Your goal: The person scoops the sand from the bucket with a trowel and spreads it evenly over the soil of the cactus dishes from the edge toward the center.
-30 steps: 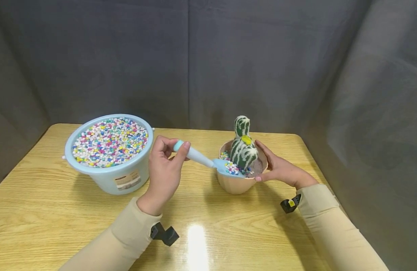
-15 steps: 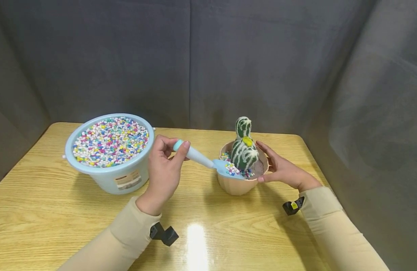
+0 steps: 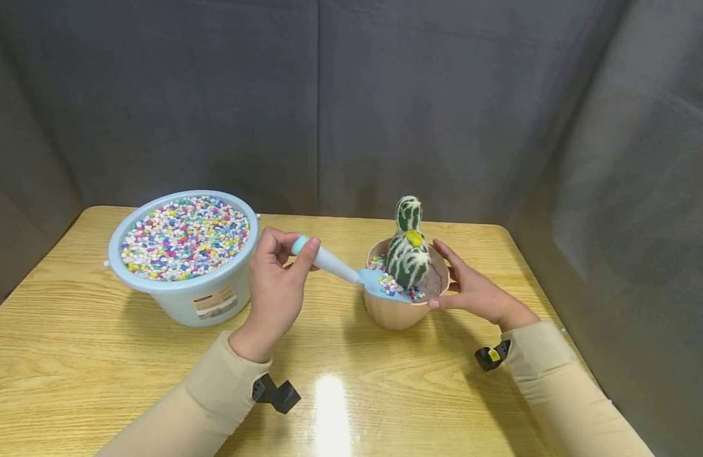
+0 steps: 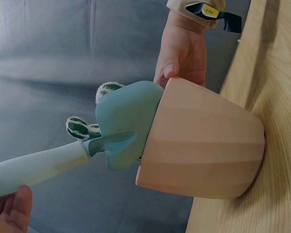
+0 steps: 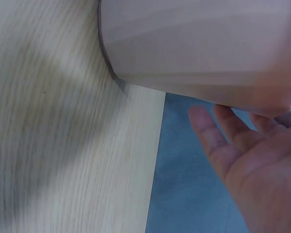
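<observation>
While the left hand [image 3: 278, 292] is gripping the end of a pale blue trowel [image 3: 350, 273], thumb and fingers pressed together on the handle, the blade is slanting down across the near left rim of the peach pot [image 3: 393, 316], carrying a small heap of coloured pebbles [image 3: 390, 285]. The pot is standing on the wooden table [image 3: 386, 387], and the right hand [image 3: 476, 293] is clasping its right side, thumb at the front rim, fingers around the far side. Inside, a striped cactus [image 3: 408, 261] is rising from greyish fill [image 3: 434, 283]. The covering looks only partly done: pebbles are already hiding the left edge and some of the front, while the right side is showing bare. That load is apparently waiting to be tipped, and the bare side is probably needing more scoops from the blue tub [image 3: 171, 303], which is holding plenty.
</observation>
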The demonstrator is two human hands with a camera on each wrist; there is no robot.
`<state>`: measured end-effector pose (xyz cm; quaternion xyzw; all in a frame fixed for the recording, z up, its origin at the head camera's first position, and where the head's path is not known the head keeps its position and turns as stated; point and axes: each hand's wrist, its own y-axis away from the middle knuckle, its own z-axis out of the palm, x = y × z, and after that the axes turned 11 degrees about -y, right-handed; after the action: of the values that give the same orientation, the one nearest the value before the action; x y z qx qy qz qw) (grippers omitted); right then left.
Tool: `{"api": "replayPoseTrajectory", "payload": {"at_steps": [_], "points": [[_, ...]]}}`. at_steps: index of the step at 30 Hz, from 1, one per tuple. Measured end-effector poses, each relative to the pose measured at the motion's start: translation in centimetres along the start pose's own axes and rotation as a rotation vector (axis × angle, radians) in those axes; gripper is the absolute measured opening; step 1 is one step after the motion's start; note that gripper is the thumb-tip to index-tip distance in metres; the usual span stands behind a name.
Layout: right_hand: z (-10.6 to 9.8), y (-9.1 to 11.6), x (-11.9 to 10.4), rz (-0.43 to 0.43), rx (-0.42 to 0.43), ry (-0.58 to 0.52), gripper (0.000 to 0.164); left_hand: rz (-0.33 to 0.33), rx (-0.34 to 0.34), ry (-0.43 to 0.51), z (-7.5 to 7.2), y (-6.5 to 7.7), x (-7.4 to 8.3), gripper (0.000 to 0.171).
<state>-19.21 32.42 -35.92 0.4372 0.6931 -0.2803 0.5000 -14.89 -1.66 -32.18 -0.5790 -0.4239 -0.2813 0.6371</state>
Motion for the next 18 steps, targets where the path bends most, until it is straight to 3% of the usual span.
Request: {"api": "replayPoseTrajectory", "payload": {"at_steps": [18], "points": [[0.51, 0.55, -0.46, 0.067, -0.005, -0.105, 0.115, 0.003, 0.001, -0.019, -0.09, 0.07, -0.13, 0.017]]}}
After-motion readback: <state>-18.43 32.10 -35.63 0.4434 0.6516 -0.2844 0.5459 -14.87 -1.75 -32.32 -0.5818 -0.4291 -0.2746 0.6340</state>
